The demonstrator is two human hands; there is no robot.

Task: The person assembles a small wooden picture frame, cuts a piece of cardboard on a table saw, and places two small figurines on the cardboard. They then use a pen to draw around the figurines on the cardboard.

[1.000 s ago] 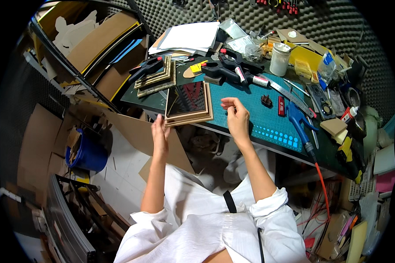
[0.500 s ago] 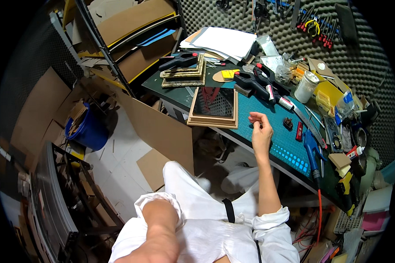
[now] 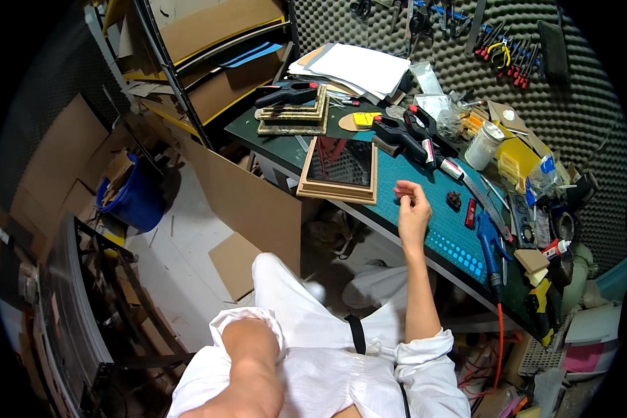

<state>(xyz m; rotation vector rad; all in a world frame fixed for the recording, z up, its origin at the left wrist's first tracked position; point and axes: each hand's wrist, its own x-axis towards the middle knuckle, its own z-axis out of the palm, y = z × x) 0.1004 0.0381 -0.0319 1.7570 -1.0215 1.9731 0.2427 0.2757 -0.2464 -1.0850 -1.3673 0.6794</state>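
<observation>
My right hand (image 3: 414,209) hovers over the near edge of the green cutting mat (image 3: 435,209), fingers loosely curled and apart, nothing visible in them. Just left of it, without contact, lies a light wooden frame (image 3: 305,189) around a dark glossy panel (image 3: 340,161); its near corner juts over the table edge. My left arm bends back toward me, and only the wrist and part of my left hand (image 3: 247,398) show at the lower edge; its fingers are out of sight. Behind the wooden frame sit stacked gilded frames (image 3: 292,124) with a black spring clamp (image 3: 285,95) on top.
More black spring clamps (image 3: 404,139) rest on the mat. To the right are a white jar (image 3: 483,146), a small red object (image 3: 471,214) and a blue air gun (image 3: 491,247) with an orange hose (image 3: 500,348). A cardboard sheet (image 3: 251,202) leans left of the table, near a blue bin (image 3: 136,198).
The view has shifted slightly. My right hand stays beside the wooden frame in nearly the same pose, and my left arm remains bent toward me. Nothing was picked up or put down.
</observation>
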